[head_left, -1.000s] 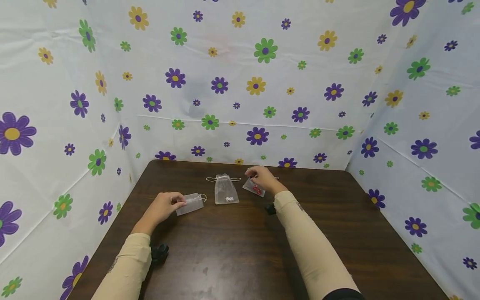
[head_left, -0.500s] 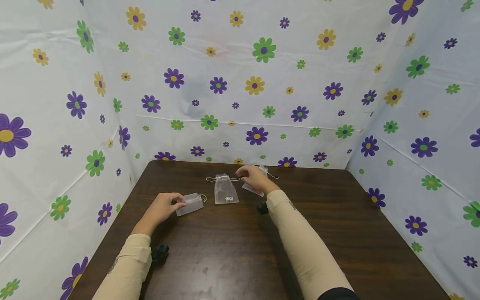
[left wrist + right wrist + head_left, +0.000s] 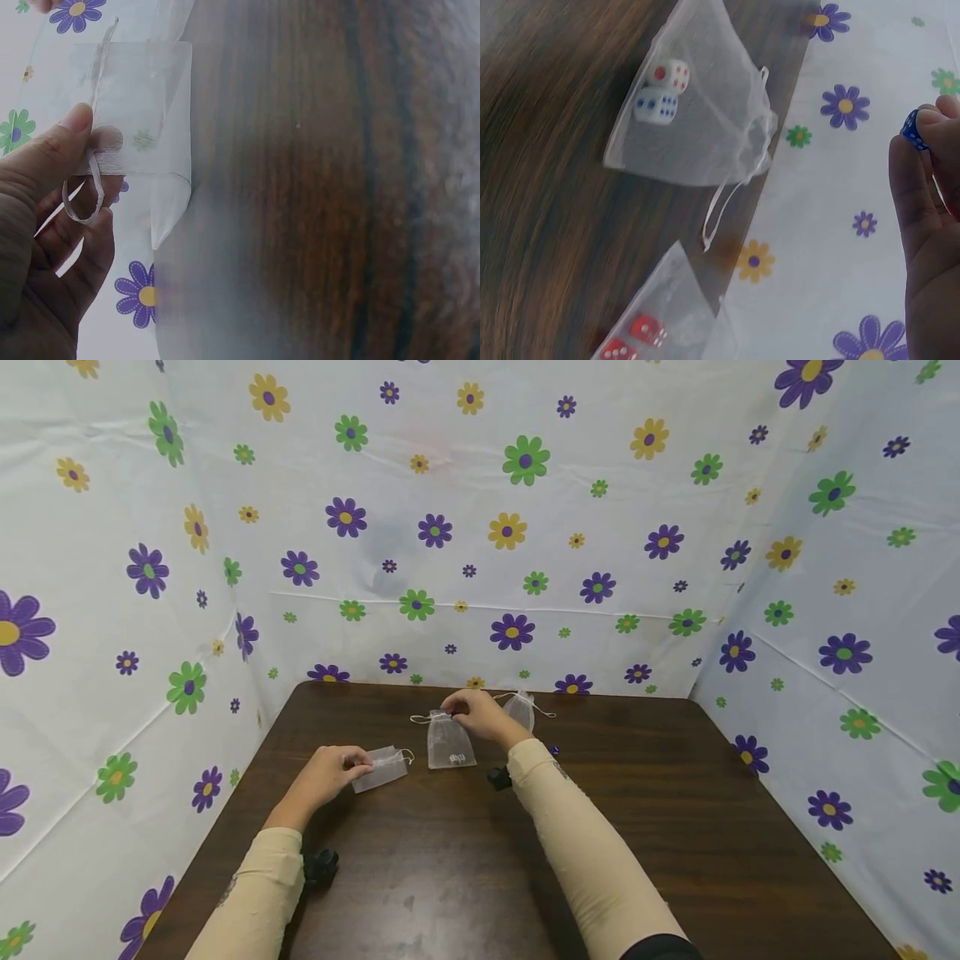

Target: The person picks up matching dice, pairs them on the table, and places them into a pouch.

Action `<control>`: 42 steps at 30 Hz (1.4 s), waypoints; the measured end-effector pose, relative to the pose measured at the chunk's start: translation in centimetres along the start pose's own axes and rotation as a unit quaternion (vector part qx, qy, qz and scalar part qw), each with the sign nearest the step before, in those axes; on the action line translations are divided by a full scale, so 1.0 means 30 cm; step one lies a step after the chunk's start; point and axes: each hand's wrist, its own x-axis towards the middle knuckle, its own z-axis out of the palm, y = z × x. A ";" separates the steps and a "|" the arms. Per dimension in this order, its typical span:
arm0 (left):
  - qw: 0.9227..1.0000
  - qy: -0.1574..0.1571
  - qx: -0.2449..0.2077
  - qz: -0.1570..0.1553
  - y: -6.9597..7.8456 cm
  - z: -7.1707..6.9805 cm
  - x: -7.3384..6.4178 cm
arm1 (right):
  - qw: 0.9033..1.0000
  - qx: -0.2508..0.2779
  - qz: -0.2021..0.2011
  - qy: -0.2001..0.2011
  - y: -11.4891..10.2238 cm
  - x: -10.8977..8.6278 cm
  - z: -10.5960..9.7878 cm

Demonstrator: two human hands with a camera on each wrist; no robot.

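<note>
My left hand [image 3: 328,775] pinches a sheer white drawstring pouch [image 3: 388,768] between thumb and fingers at its gathered cord end; the cord loop [image 3: 94,199] hangs by the fingers in the left wrist view. With thumb and fingertips, my right hand [image 3: 480,714] pinches a blue die [image 3: 913,131] above the top of the middle pouch [image 3: 448,745]. Two white dice [image 3: 656,106], one with red pips and one with blue, lie inside that pouch. Farther right, another pouch [image 3: 521,708] contains red dice [image 3: 648,330]; my right arm partly covers it in the head view.
A second blue die [image 3: 554,750] lies on the dark wooden table [image 3: 420,868], just right of my right sleeve. White cloth [image 3: 480,560] printed with flowers stands behind the table and along both sides.
My right hand has moved left, from over the pouch of red dice to the top of the middle pouch. The loose blue die has come into view. My left hand stays put.
</note>
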 end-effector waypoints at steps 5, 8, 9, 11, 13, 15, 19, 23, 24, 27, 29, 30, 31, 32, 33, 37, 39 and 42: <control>1.000 0.002 0.002 0.006 0.002 0.001 -0.002 | 1.000 -0.007 -0.015 -0.003 -0.015 0.017 0.015; 1.000 -0.001 0.003 0.005 0.003 0.000 -0.004 | 1.000 -0.009 -0.025 -0.005 -0.025 0.030 0.025; 1.000 -0.002 0.004 0.005 0.003 0.000 -0.005 | 1.000 -0.009 -0.027 -0.007 -0.029 0.034 0.029; 1.000 -0.003 0.005 0.007 0.002 0.000 -0.006 | 0.999 -0.009 -0.028 -0.013 -0.041 0.045 0.039; 1.000 -0.001 0.006 0.007 0.002 0.000 -0.006 | 0.999 -0.006 -0.030 -0.023 -0.057 0.055 0.051; 1.000 0.001 0.008 0.007 0.000 0.000 -0.006 | 0.999 -0.005 -0.033 -0.033 -0.075 0.064 0.064; 1.000 0.000 0.006 0.013 -0.003 0.000 -0.001 | 0.998 -0.010 -0.042 -0.043 -0.113 0.077 0.086; 1.000 -0.004 0.002 0.014 -0.003 -0.002 0.005 | 0.998 -0.017 -0.045 -0.043 -0.139 0.087 0.106; 1.000 -0.005 0.001 0.014 -0.003 -0.002 0.006 | 0.998 -0.017 -0.045 -0.043 -0.144 0.088 0.110; 1.000 -0.011 0.001 0.010 -0.005 0.000 0.006 | 0.997 -0.022 -0.048 -0.049 -0.157 0.093 0.122; 1.000 -0.013 0.000 0.011 -0.004 0.002 0.006 | 0.997 -0.022 -0.050 -0.052 -0.168 0.094 0.127; 1.000 -0.013 0.001 0.011 -0.003 0.003 0.006 | 0.997 -0.021 -0.051 -0.053 -0.172 0.094 0.130; 1.000 -0.013 0.001 0.012 -0.003 0.004 0.005 | 0.997 -0.021 -0.052 -0.054 -0.178 0.095 0.132; 1.000 -0.013 0.002 0.012 -0.003 0.004 0.005 | 0.997 -0.020 -0.054 -0.056 -0.183 0.095 0.134; 1.000 -0.012 0.001 0.013 -0.002 0.006 0.005 | 0.997 -0.022 -0.056 -0.057 -0.188 0.095 0.137; 1.000 -0.006 0.003 0.017 -0.001 0.011 0.005 | 0.995 -0.032 -0.068 -0.060 -0.203 0.101 0.151; 1.000 -0.003 0.003 0.021 -0.001 0.013 0.007 | 0.995 -0.033 -0.071 -0.063 -0.208 0.104 0.160; 1.000 -0.001 0.001 0.027 0.001 0.018 0.008 | 0.995 -0.027 -0.070 -0.070 -0.214 0.105 0.172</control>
